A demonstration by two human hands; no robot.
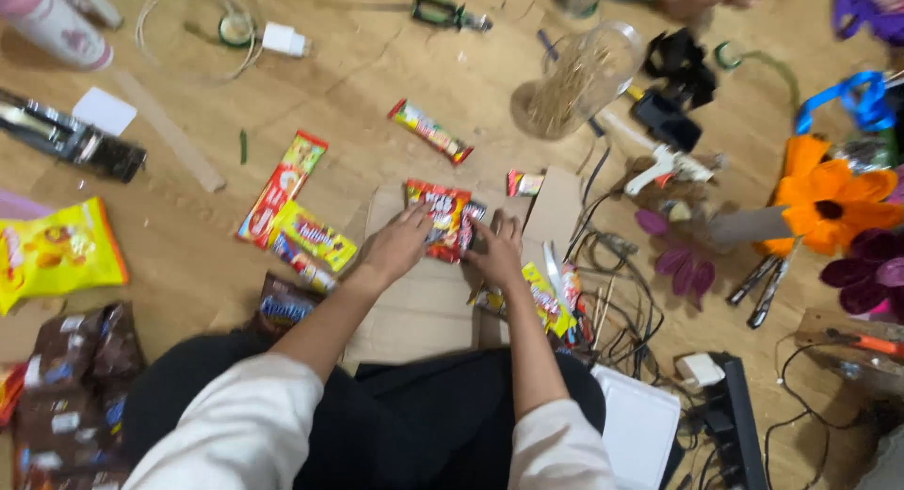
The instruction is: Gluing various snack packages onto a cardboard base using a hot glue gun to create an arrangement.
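I sit on a wooden floor with a flat piece of cardboard [426, 306] in front of my knees. On it lies a red and orange snack packet [443, 217]. My left hand [395, 245] presses on the packet's left side with fingers spread. My right hand [497, 250] rests on its right edge, fingers flat against it. Neither hand lifts anything; both only touch the packet.
Candy wrappers lie around: a long red bar [281, 186], a yellow packet [315, 234], a striped bar [431, 130], a yellow bag [56, 250] and brown packets [80, 377] at left. A clear jar of sticks [576, 80], an orange paper flower [829, 196], cables [617, 292] and a power strip [739, 424] crowd the right.
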